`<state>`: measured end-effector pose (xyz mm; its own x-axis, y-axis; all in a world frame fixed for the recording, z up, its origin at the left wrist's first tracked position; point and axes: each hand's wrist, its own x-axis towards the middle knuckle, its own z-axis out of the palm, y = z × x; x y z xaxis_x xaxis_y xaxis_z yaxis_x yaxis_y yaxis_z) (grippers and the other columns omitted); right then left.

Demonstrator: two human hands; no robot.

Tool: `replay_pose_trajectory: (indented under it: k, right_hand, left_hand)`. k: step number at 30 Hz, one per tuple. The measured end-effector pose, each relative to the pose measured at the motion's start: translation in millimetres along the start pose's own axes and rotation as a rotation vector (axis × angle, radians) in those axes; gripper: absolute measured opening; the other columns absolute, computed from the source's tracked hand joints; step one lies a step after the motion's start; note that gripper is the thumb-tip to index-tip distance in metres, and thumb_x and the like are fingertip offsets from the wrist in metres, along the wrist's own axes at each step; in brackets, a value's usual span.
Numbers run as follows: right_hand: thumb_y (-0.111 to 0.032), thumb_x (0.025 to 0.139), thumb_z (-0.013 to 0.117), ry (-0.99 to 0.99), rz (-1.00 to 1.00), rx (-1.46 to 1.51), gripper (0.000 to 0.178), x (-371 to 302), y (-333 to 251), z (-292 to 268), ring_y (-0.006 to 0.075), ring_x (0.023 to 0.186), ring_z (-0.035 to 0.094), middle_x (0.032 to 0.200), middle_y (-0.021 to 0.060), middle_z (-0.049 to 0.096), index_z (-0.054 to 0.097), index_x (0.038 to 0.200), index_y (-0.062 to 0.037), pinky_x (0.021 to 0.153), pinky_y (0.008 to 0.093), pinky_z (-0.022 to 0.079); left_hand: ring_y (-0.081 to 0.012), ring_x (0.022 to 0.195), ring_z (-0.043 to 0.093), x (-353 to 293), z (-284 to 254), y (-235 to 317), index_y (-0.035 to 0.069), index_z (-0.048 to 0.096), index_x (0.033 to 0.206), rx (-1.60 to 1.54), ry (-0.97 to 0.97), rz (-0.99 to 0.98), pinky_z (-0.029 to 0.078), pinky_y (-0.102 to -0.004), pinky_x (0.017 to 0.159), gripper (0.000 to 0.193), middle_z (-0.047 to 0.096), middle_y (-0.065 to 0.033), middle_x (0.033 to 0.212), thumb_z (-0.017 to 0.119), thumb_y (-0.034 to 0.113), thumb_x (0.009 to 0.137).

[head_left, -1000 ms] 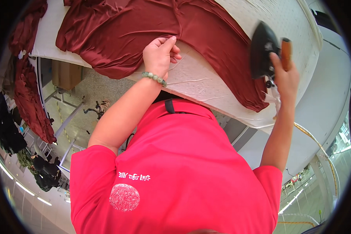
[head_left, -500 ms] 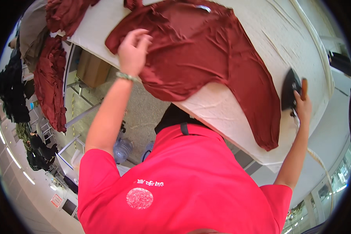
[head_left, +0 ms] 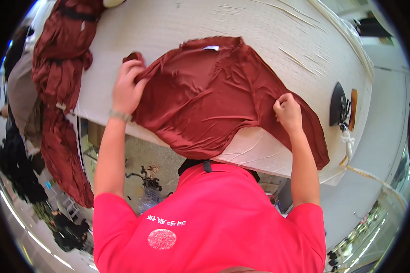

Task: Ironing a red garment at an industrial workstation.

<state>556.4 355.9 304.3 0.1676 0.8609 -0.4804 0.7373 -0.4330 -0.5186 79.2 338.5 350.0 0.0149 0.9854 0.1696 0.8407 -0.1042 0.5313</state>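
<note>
A dark red long-sleeved top (head_left: 196,95) lies spread on the white padded table, its pale neck label at the far edge. My left hand (head_left: 128,86) is closed around its left sleeve, bunching the cloth between thumb and fingers. Over the right sleeve my right hand (head_left: 288,113) is closed with curled fingers; whether cloth is pinched in them is hidden. Further right, an iron (head_left: 337,104) with a dark soleplate and a brown handle (head_left: 353,109) rests on the table, apart from both hands.
More dark red garments (head_left: 61,68) are heaped along the left end of the table (head_left: 168,22) and hang over its edge. A pale cord (head_left: 373,175) runs from the iron past the right edge. Dark clothes (head_left: 18,159) hang at far left.
My right hand has let go of the iron and moved left to the right sleeve. My left hand has moved left and closed on the left sleeve. The iron now stands untouched.
</note>
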Motion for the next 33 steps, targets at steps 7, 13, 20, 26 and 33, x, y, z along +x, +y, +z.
replay_pose_trajectory:
  k: [7,13,20,26,33]
  right_hand:
    - [-0.011,0.097,0.067,0.305,-0.022,0.331,0.015,-71.4,29.7,-64.9,0.0102,0.060,0.063,0.069,0.0034,0.064,0.059,0.106,-0.0029,0.052,0.0265,0.052]
    - [-0.017,0.088,0.077,-0.098,-0.131,-0.146,0.042,-62.9,37.7,-18.8,0.0203,0.062,0.066,0.070,0.0080,0.065,0.058,0.124,-0.0067,0.060,0.0347,0.052]
    - [-0.006,0.080,0.071,-0.411,0.000,-0.018,0.022,-128.9,71.9,-41.1,0.0200,0.068,0.070,0.070,0.0052,0.064,0.063,0.101,-0.0054,0.061,0.0384,0.053]
    - [-0.005,0.088,0.061,0.278,-0.085,0.016,0.011,-14.9,36.8,-206.1,0.0112,0.072,0.063,0.079,0.0032,0.065,0.060,0.099,-0.0035,0.062,0.0273,0.050]
    - [-0.022,0.092,0.072,0.433,-0.307,-0.131,0.068,38.9,37.5,-135.4,0.0291,0.121,0.062,0.137,0.0182,0.063,0.044,0.151,-0.0033,0.103,0.0385,0.048]
  left_hand:
    - [-0.0245,0.096,0.069,-70.5,-74.1,30.0,-0.003,0.064,0.110,-0.170,0.331,0.067,0.054,-0.0346,0.091,0.023,0.072,-0.0147,0.108,0.065,-0.008,0.088]
    - [-0.0198,0.087,0.069,-57.8,-88.5,21.0,-0.004,0.064,0.115,-0.119,0.399,0.012,0.055,-0.0281,0.082,0.026,0.072,-0.0129,0.101,0.066,-0.004,0.089]
    - [-0.0216,0.083,0.069,-70.4,-119.9,32.8,-0.004,0.067,0.112,-0.107,0.425,0.283,0.055,-0.0302,0.078,0.022,0.072,-0.0122,0.097,0.072,0.002,0.091]
    - [-0.0296,0.076,0.072,71.7,-77.7,61.6,0.008,0.071,0.099,0.153,0.284,0.300,0.055,-0.0351,0.067,0.011,0.072,-0.0123,0.090,0.074,0.016,0.093]
    - [-0.0298,0.091,0.070,125.1,30.5,21.5,0.007,0.065,0.125,0.215,0.248,0.438,0.056,-0.0363,0.076,0.043,0.073,-0.0109,0.110,0.074,0.034,0.093]
